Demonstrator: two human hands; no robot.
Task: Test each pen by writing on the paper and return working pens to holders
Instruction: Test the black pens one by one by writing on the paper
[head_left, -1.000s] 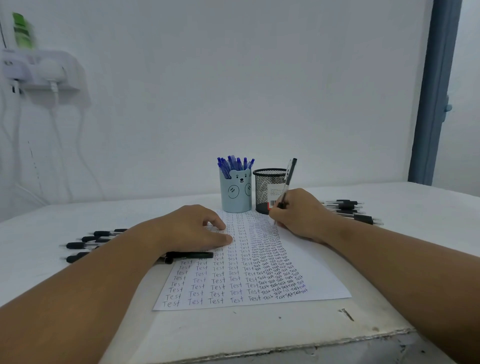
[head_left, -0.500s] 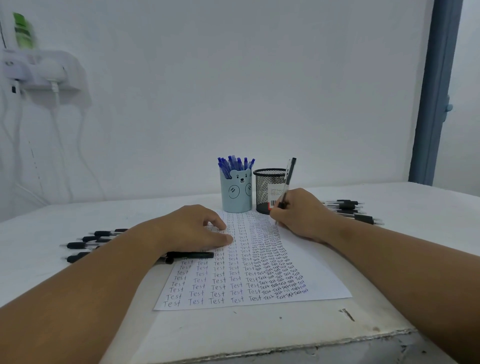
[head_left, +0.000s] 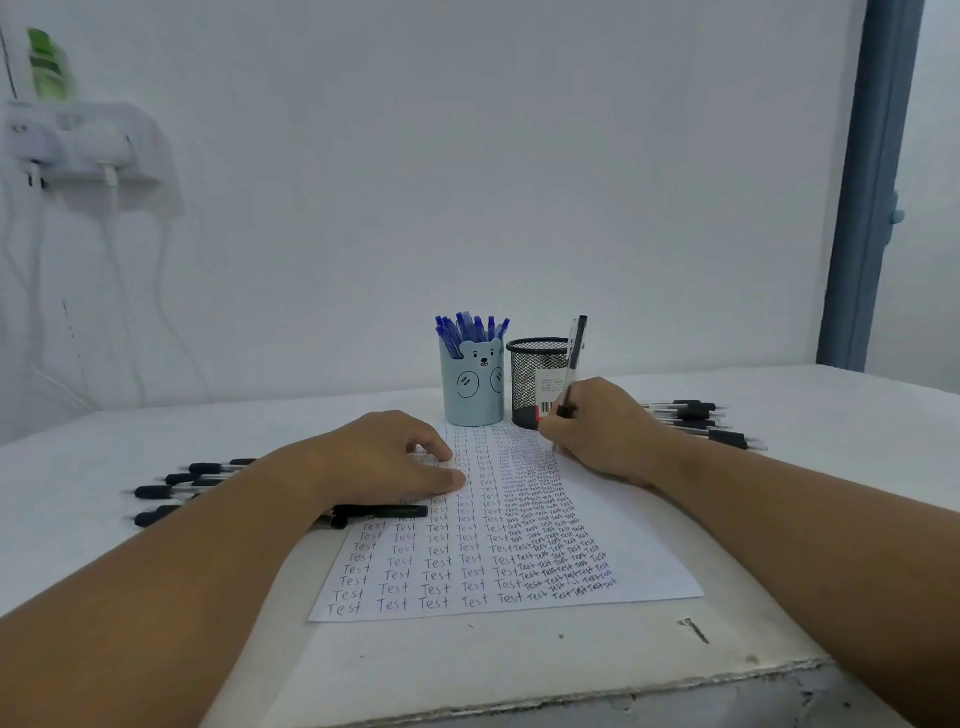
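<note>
Head view: right hand (head_left: 602, 431) pinching black pen (head_left: 571, 374) near its tip, barrel upright, nib on far end of paper (head_left: 649, 561) just in front of mesh holder (head_left: 535, 379). Left hand (head_left: 384, 457) flat on paper, fingers loosely spread, holding nothing. Bear holder (head_left: 470, 389) full of blue pens. Keep left palm pinning sheet, write short and light in remaining gap (page nearly full), check ink line before dropping pen in mesh holder
</note>
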